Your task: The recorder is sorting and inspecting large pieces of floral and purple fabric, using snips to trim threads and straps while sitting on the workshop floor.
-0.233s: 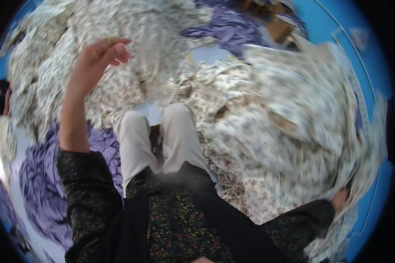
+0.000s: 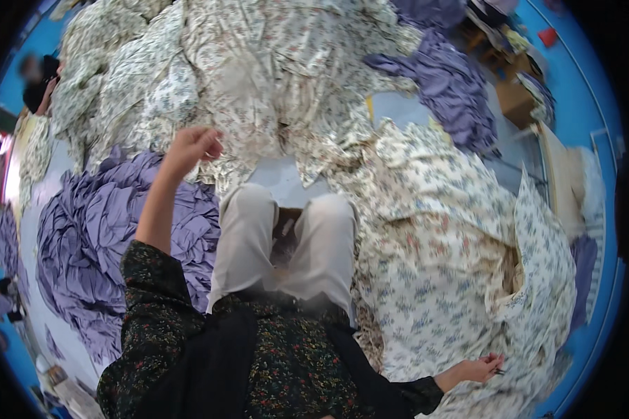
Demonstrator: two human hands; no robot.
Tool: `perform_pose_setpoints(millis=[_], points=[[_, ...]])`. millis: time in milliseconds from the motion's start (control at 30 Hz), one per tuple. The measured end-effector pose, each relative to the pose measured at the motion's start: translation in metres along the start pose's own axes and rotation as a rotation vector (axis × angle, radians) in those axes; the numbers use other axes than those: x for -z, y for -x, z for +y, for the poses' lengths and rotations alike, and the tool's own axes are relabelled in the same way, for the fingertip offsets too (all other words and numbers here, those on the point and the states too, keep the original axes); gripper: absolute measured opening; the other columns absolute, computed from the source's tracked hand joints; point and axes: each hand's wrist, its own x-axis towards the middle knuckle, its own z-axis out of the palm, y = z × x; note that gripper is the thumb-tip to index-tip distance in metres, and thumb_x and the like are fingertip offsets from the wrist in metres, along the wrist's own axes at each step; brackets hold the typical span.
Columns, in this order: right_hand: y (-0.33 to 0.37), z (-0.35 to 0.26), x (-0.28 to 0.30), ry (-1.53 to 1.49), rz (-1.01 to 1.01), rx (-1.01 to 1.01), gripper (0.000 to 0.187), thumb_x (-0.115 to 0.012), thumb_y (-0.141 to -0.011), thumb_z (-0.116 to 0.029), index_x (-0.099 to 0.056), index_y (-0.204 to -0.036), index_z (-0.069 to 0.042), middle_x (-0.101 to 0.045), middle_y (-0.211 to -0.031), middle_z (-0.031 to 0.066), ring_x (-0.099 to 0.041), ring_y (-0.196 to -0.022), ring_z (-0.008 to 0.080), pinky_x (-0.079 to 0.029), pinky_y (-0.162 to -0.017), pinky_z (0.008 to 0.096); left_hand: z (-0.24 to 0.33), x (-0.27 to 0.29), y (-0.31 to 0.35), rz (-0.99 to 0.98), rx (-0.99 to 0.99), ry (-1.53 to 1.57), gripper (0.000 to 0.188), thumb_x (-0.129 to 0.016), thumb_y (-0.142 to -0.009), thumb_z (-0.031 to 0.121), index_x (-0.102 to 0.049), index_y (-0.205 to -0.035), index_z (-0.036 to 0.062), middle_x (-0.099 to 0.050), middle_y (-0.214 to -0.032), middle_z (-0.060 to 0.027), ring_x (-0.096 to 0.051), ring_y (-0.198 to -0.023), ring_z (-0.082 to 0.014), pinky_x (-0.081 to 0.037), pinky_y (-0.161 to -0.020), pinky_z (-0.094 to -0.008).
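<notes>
Above the heap on my left, my left hand [image 2: 197, 149] is raised with its fingers curled in, and no cloth shows in them. Low on the right, my right hand [image 2: 476, 369] is closed around a small dark, thin object [image 2: 498, 371], whose kind is too small to make out. Beneath and around that hand spreads white cloth with a blue flower print [image 2: 426, 286]. A fold of the same cloth [image 2: 538, 258] stands up along the right side. Purple cloth [image 2: 84, 244] lies crumpled in a pile at my left, below the left hand.
A large heap of flowered cloth [image 2: 244, 56] fills the far side. More purple cloth [image 2: 444, 91] lies at the far right, beside a cardboard box [image 2: 516, 101]. A pale tabletop patch [image 2: 276, 178] shows beyond my knees. Another person [image 2: 40, 84] is at the far left.
The flowered cloth on the right, blurred and billowing before, now lies flatter. My right hand has come inward from the cloth's outer edge. The whole view has shifted; my left hand stays raised.
</notes>
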Motion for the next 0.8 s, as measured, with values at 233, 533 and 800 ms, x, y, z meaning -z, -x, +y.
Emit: perform_pose_setpoints(millis=[233, 533, 800], points=[[0.206, -0.113, -0.311, -0.17, -1.151, 0.074, 0.02, -0.053, -0.101, -0.017, -0.064, -0.109, -0.001, -0.054, -0.073, -0.0037, -0.027, -0.055, -0.0001, -0.019, -0.049, 0.0185, -0.121, -0.041, -0.115, 0.0, 0.253, 0.238, 0.03, -0.059, -0.097, 0.028, -0.068, -0.107, 0.0008, -0.069, -0.088, -0.0057, -0.067, -0.077, -0.0114, -0.054, -0.063, -0.0252], [0.451, -0.063, -0.468, -0.147, -1.648, -0.394, 0.019, -0.06, -0.098, -0.02, -0.067, -0.102, -0.002, -0.056, -0.066, -0.0039, -0.033, -0.049, -0.0004, -0.022, -0.046, 0.0184, -0.195, -0.052, -0.35, 0.706, -0.337, -1.025, 0.057, -0.067, -0.08, 0.017, -0.051, -0.134, 0.0087, -0.039, -0.146, -0.0168, -0.037, -0.137, -0.0303, -0.038, -0.104, -0.048], [0.531, 0.01, -0.5, -0.116, -1.585, -0.723, 0.014, -0.061, -0.096, -0.014, -0.066, -0.101, -0.002, -0.056, -0.066, -0.0017, -0.038, -0.048, 0.0022, -0.024, -0.043, 0.0183, -0.173, 0.013, -0.46, 0.169, -0.037, -0.855, 0.027, -0.058, -0.09, 0.032, -0.068, -0.099, 0.0079, -0.068, -0.109, -0.0147, -0.063, -0.104, -0.0404, -0.05, -0.087, -0.0493]])
